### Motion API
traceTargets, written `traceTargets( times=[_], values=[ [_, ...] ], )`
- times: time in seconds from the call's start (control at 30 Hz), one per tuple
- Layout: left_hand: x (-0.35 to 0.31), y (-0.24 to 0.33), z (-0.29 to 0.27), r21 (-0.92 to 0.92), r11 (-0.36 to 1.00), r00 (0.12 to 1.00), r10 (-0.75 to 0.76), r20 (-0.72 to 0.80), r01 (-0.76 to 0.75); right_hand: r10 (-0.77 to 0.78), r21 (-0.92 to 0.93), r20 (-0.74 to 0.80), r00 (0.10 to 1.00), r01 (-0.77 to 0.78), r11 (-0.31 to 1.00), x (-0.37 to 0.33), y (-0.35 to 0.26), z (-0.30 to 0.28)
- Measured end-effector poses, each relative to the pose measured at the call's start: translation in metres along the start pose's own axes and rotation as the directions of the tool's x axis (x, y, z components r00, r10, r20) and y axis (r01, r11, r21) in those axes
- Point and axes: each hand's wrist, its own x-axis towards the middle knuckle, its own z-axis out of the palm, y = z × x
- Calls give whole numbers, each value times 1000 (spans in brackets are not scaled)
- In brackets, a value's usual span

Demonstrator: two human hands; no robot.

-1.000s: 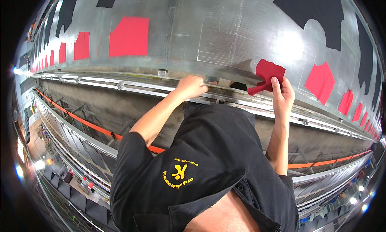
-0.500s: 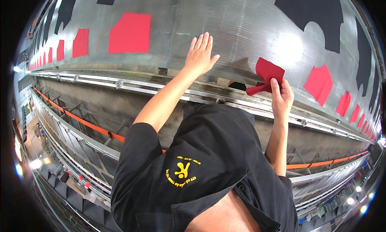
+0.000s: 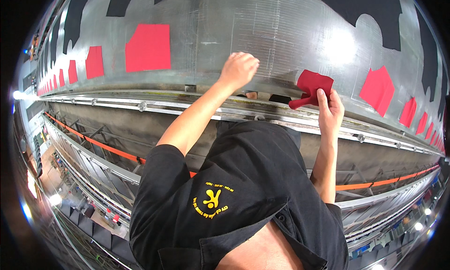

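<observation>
My right hand (image 3: 330, 104) pinches a dark red fabric piece (image 3: 315, 86) between thumb and fingers, its lower left corner curled into a roll. The cloth is held up by the near edge of a long grey metal table (image 3: 211, 45). Farther left, my left hand (image 3: 240, 69) is over the table near that edge, its fingers curled in. No cloth shows in it. A flat red fabric piece (image 3: 149, 48) lies on the table to its left. Another red piece (image 3: 378, 90) lies right of my right hand, slightly wavy.
Black fabric pieces (image 3: 363, 14) lie along the far part of the table, with more red pieces (image 3: 94, 62) in a row toward both ends. Metal rails (image 3: 143, 106) run along the near edge. An orange strip (image 3: 105, 146) and lower framework are behind me.
My left hand has drawn slightly nearer, and its spread fingers have curled in. My right hand still holds the red fabric, nearly in place. The table view has shifted a little.
</observation>
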Motion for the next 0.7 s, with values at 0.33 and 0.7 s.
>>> traceTargets(
  times=[0.33,0.7],
  values=[
    [10,-21,-7,73,982,985,-170,-37,172,1,-7,-7,1000,-1,1000,6,2,-5],
    [-6,41,10,50,929,749,263,608,-367,-16,-41,15,1000,17,999,5,1,-7]
  ],
)
